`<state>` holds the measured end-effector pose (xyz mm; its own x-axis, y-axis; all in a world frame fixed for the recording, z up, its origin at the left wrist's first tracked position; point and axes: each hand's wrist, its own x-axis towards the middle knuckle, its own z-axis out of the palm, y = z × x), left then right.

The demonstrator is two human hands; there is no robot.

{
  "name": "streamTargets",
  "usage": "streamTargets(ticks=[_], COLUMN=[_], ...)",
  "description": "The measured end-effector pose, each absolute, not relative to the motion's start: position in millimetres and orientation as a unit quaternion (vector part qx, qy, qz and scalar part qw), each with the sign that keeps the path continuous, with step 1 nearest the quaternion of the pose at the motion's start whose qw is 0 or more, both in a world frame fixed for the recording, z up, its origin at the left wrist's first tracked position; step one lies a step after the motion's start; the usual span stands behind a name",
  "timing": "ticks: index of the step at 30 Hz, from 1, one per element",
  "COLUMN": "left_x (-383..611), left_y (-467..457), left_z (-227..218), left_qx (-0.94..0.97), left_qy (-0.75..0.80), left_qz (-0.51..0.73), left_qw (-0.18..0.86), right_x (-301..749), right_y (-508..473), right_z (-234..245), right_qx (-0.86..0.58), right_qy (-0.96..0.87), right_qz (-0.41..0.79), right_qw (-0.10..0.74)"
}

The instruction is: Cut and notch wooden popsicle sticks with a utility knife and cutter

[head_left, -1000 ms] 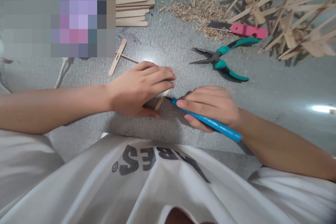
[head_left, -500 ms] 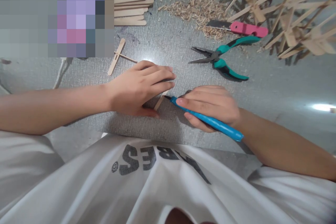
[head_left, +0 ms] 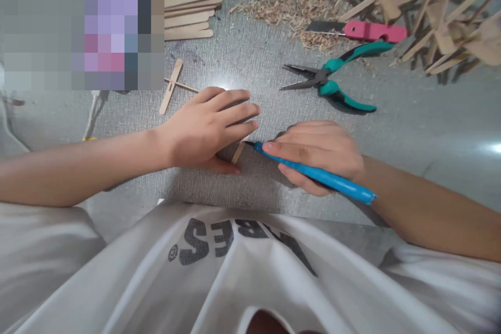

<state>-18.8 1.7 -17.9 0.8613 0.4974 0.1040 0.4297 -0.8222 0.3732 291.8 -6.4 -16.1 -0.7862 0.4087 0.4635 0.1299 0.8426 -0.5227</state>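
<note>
A short length of wooden craft stick (head_left: 237,153) lies on the table under my left hand (head_left: 213,128). The fingers there are spread and press the stick down, with the thumb at its near end; most of the stick is hidden below the hand. My right hand (head_left: 319,154) is closed round a slim blue craft knife (head_left: 324,177), whose handle slants down to the right. Its thin dark tip touches the stick just beside my left fingers. Beyond my left hand, another craft stick (head_left: 171,88) with a slot is crossed by a thin stick.
Open long-nose pliers (head_left: 321,77) with green handles lie beyond my right hand. Behind them are a pink folding saw (head_left: 373,31), wood shavings (head_left: 285,8) and a jumble of joined sticks (head_left: 438,15). Stacked craft sticks (head_left: 190,10) lie at the back left, near a white cable (head_left: 92,115).
The view has shifted slightly. My left fingers are spread a little wider, and my right hand with the knife has moved slightly; the tip is still on the stick.
</note>
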Motion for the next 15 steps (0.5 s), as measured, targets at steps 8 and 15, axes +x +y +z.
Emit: streamTargets(ticks=[8,15], left_x=[-19.6,-22.6], left_y=[2.6,3.1], left_z=[-17.7,-19.7], left_qx=[0.955,0.952], left_qy=[0.246,0.246], left_qz=[0.097,0.112], left_qw=[0.138,0.141], right_x=[292.0,291.8], right_y=[-7.3,-8.1], right_z=[-18.3,-21.5], right_qx=[-0.145,-0.141], right_qy=[-0.914,-0.907], right_qz=[0.237,0.252], right_qw=[0.295,0.307])
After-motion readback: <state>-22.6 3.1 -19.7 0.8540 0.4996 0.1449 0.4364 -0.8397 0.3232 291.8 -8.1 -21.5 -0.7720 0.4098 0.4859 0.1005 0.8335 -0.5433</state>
